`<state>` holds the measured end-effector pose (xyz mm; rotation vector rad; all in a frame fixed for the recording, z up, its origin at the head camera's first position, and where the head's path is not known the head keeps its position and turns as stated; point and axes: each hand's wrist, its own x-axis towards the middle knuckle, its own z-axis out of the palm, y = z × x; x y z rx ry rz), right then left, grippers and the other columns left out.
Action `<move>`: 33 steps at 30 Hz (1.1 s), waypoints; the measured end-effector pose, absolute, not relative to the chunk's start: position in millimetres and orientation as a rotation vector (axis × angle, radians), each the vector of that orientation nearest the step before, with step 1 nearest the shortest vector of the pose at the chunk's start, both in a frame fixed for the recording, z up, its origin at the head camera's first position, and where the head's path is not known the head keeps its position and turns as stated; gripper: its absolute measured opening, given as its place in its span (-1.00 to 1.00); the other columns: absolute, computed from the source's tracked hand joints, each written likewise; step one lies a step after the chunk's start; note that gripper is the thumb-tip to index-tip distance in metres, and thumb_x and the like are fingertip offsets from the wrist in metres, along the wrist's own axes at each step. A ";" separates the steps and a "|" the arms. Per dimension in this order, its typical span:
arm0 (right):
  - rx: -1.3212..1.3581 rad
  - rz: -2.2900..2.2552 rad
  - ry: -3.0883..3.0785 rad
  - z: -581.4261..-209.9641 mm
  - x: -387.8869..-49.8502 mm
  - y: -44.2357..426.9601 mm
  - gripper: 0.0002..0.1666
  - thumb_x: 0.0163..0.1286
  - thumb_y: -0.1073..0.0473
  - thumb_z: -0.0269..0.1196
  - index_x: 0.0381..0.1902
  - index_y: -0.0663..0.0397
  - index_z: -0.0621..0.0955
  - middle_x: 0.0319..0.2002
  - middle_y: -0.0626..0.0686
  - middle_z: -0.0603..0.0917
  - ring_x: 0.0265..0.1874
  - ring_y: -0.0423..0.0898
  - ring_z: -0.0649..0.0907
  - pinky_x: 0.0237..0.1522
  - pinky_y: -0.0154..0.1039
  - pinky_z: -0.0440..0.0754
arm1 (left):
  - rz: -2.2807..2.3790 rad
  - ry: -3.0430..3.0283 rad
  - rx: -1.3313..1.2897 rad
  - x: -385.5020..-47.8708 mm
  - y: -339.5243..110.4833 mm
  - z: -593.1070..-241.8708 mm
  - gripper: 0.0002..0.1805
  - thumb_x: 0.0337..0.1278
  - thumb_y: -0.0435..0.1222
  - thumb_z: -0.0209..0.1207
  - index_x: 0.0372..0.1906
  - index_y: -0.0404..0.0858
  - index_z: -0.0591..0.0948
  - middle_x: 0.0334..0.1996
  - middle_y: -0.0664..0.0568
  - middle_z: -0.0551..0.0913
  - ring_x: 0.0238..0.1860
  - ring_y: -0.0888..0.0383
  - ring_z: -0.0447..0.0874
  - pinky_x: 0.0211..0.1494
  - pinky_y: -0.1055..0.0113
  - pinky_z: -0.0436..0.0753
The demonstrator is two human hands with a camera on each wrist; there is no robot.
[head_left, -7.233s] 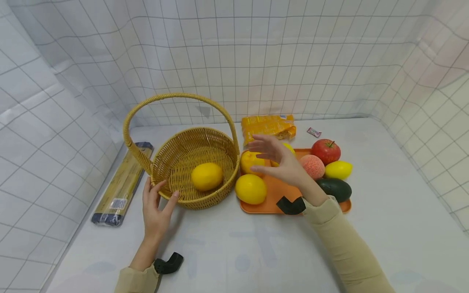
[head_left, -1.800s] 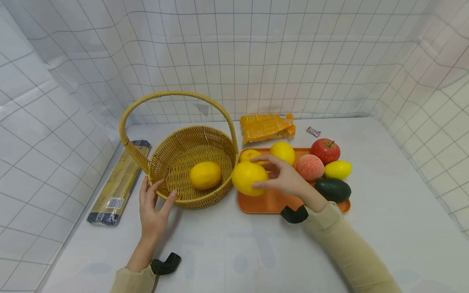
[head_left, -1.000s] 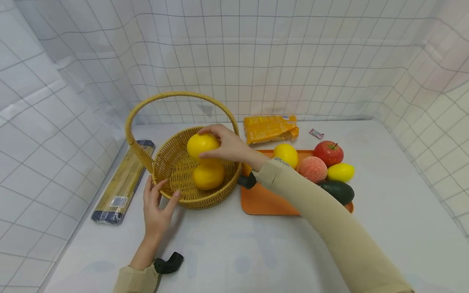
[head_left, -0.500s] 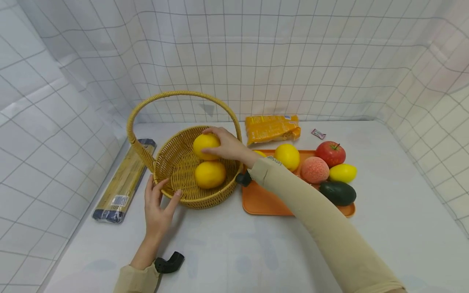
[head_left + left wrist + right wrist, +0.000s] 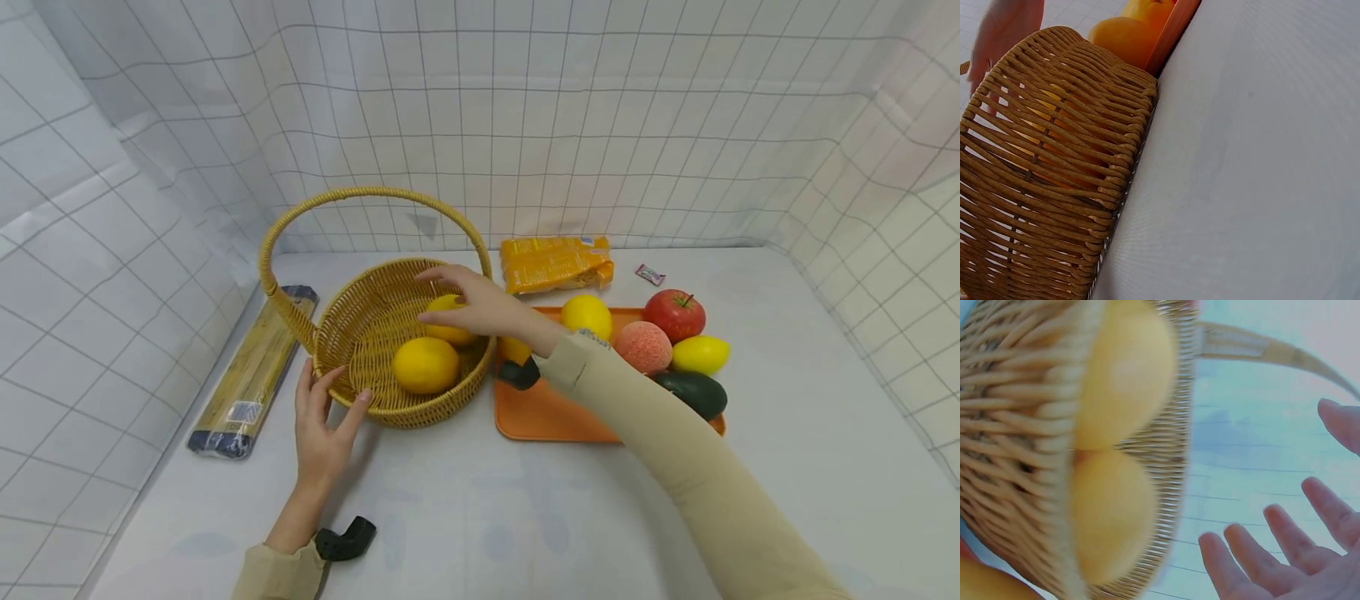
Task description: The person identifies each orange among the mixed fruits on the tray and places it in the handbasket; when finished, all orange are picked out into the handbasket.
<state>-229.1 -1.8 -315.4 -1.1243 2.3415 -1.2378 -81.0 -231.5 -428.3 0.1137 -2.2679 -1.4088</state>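
Drawing the right hand (image 5: 489,310) off the rear yellow fruit (image 5: 445,304), now sitting lower in the basket (image 5: 408,417); spreading emptied fingers just above, partly hiding it; resting the left hand (image 5: 321,433), relaxed, against the rim.

In the head view we get bright, diffuse light, with soft shadows on the desk (image 5: 450,517) below the basket (image 5: 420,416) and the right sleeve (image 5: 675,454). We catch small glints on the bag (image 5: 551,265), and lines on the cloth (image 5: 562,125) bend towards the edges. The left wrist view gives us dimmer, greyer tones and a fine ripple across the desk. In the right wrist view we find washed-out haze, with basket and fruit (image 5: 1116,515) soft-edged from blur.
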 end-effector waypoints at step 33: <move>-0.880 -1.826 2.367 -323.3 -195.1 98.5 -0.29 0.19 0.25 0.34 0.29 0.11 0.34 0.25 0.09 0.39 0.22 -0.02 0.40 0.23 -0.07 0.38 | -1.438 -2.271 0.123 -70.3 -211.1 -391.0 -0.52 0.13 -0.41 0.17 0.16 -0.48 0.40 0.44 -0.23 -0.09 0.39 -0.18 0.01 0.33 -0.10 0.16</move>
